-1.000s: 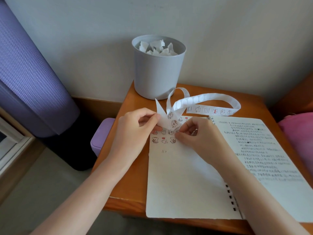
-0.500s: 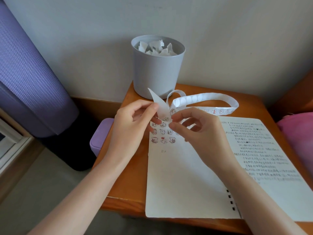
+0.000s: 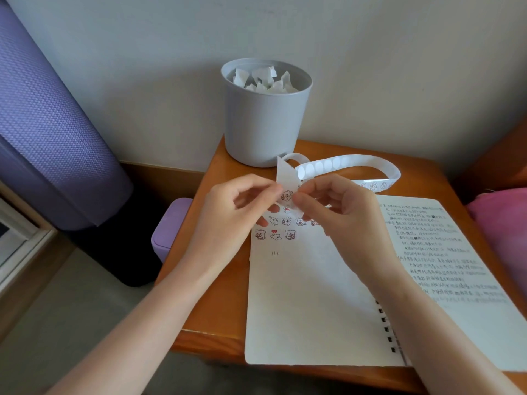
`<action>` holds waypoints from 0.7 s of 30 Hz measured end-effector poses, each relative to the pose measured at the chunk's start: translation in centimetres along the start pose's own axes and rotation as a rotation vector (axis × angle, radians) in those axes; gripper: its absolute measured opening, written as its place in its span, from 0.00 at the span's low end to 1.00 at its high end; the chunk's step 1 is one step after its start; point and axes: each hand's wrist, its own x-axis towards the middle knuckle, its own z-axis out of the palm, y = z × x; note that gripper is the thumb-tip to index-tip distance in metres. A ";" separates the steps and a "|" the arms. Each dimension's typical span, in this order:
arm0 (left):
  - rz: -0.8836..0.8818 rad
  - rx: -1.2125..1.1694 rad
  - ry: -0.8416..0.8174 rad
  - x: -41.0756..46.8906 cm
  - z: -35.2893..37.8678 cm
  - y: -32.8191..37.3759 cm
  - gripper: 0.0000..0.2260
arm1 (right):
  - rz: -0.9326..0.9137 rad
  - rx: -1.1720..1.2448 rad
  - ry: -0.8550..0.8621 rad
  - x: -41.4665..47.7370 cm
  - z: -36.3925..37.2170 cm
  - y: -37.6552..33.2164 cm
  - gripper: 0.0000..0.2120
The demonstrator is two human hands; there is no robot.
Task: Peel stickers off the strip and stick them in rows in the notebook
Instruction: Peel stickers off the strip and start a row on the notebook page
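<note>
Both hands have lifted off the page since a second ago, when the fingers were pressing down among the stuck rows; now they meet in the air above the top of the notebook (image 3: 308, 295) with the strip's end raised between them.

Nearest the camera, the notebook lies open on the wooden table (image 3: 216, 280), its left page mostly blank. At the top of that page sit the stuck stickers (image 3: 275, 234), a lower row of three with fuller rows above, partly hidden under the hands.

Above those rows, the left hand (image 3: 236, 212) pinches the free end of the sticker strip (image 3: 285, 181) between thumb and fingers, holding it nearly upright with the pointed tip up. The right hand (image 3: 339, 212) comes in from the other side, fingertips closed at the edge of a small bear sticker (image 3: 287, 195) on that end; whether the sticker has begun to lift from the backing cannot be told. The sticker lies just left of the right fingertips, so the peel probably runs to the right, away from the left hand's hold.

Beyond the hands, the strip's long axis loops away right across the table, emptied ovals showing on its back. Farthest back stands a grey bin (image 3: 265, 124) holding crumpled white scraps.
</note>
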 end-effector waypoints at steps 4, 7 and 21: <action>0.024 0.048 -0.017 0.0 0.1 -0.2 0.05 | -0.038 -0.042 0.027 -0.1 0.0 0.1 0.06; 0.030 0.066 -0.017 0.0 0.2 -0.2 0.05 | -0.075 -0.118 0.031 -0.2 0.1 0.1 0.05; 0.006 0.064 -0.032 0.0 0.2 -0.3 0.03 | -0.065 -0.161 0.014 -0.2 0.1 0.0 0.05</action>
